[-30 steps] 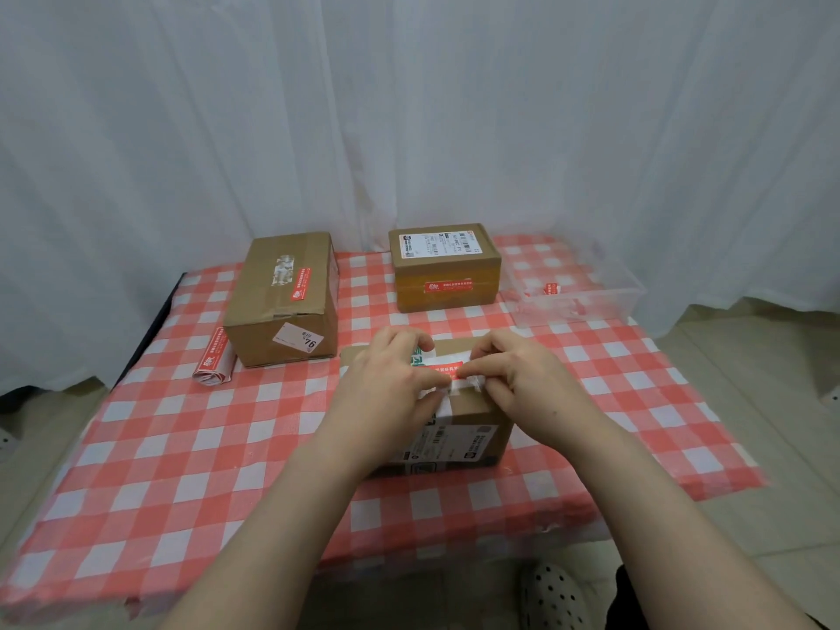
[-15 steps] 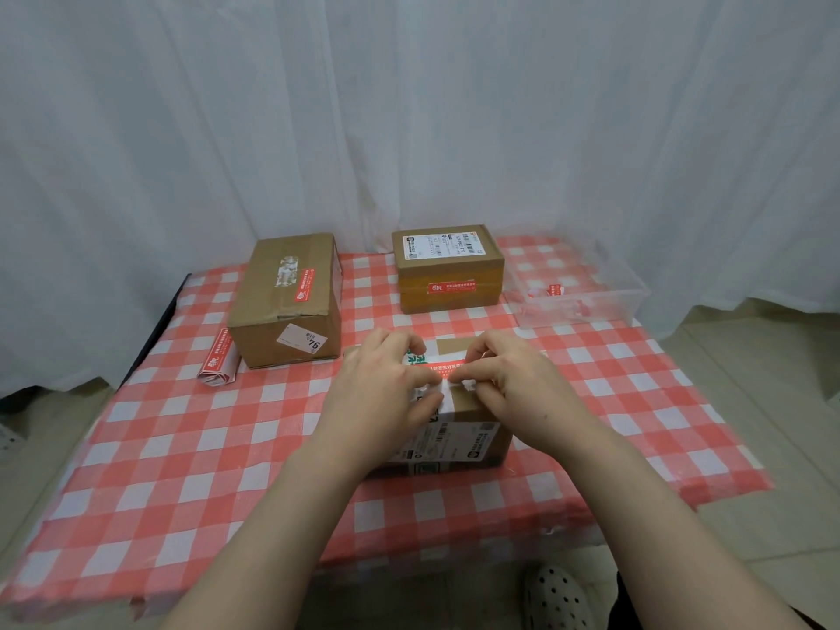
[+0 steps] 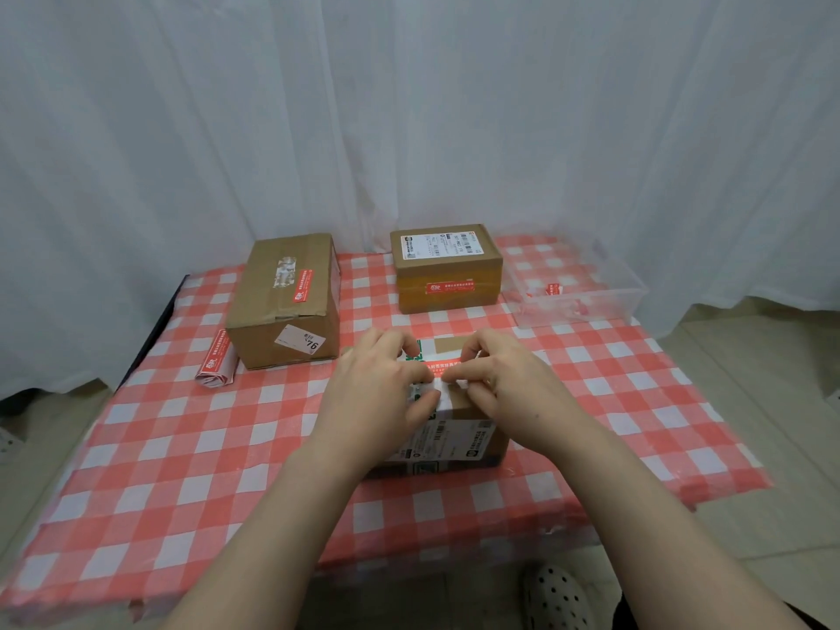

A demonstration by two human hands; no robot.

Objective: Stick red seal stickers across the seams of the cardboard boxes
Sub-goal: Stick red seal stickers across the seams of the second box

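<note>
- Near centre of the checked table [image 3: 182,447], the near box [image 3: 454,436] sits under both hands. Only its labelled near face and a little of its far top show.
- Red seal sticker [image 3: 443,366] lies on the box top between the hands. Only its middle shows; both ends are hidden by fingers, and the seam is covered.
- Left hand [image 3: 377,402]: fingers curled, thumb and fingertips pinching the sticker's left end; exact contact is hidden.
- Right hand [image 3: 509,393]: thumb and forefinger pinched on a white strip [image 3: 447,385] just nearer than the sticker. Cannot tell what the strip is.
- Far-left box [image 3: 286,306] and far box [image 3: 447,270] each carry a red sticker; the print is unreadable.
- Sticker roll [image 3: 218,361] lies just left of the far-left box.
- Clear tray [image 3: 586,302] at far right holds red scraps, blurred.
</note>
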